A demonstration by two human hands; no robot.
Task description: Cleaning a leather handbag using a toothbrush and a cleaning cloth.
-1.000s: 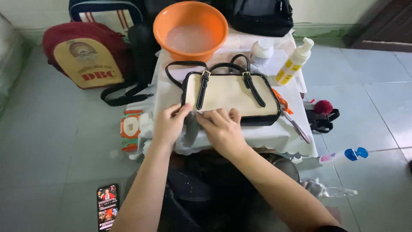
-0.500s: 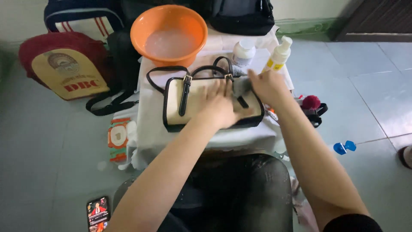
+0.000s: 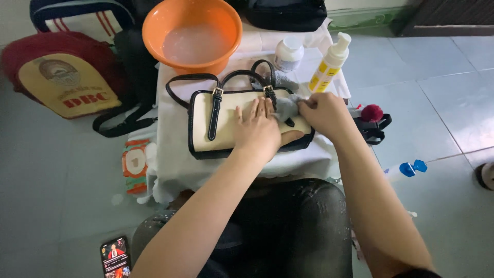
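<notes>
Left hand (image 3: pixel 260 131) lies flat, fingers (image 3: pixel 253 109) spread and holding nothing, pressed on the cream handbag (image 3: pixel 226 126); the handbag sits under those fingers on the white-covered tabletop (image 3: pixel 172 164); right hand (image 3: pixel 321 114) has fingers pinched shut on a grey cloth (image 3: pixel 286 108), touching the handbag's right end; beyond the fingers stand an orange basin (image 3: pixel 193 36), a white jar (image 3: pixel 288 54) and a pump bottle (image 3: pixel 329 64).

A cream handbag (image 3: pixel 226 128) with black trim, a grey cloth (image 3: pixel 286 107), an orange basin (image 3: pixel 192 34).

Grey cloth (image 3: pixel 286 107) partly under fingers (image 3: pixel 309 103)
</notes>
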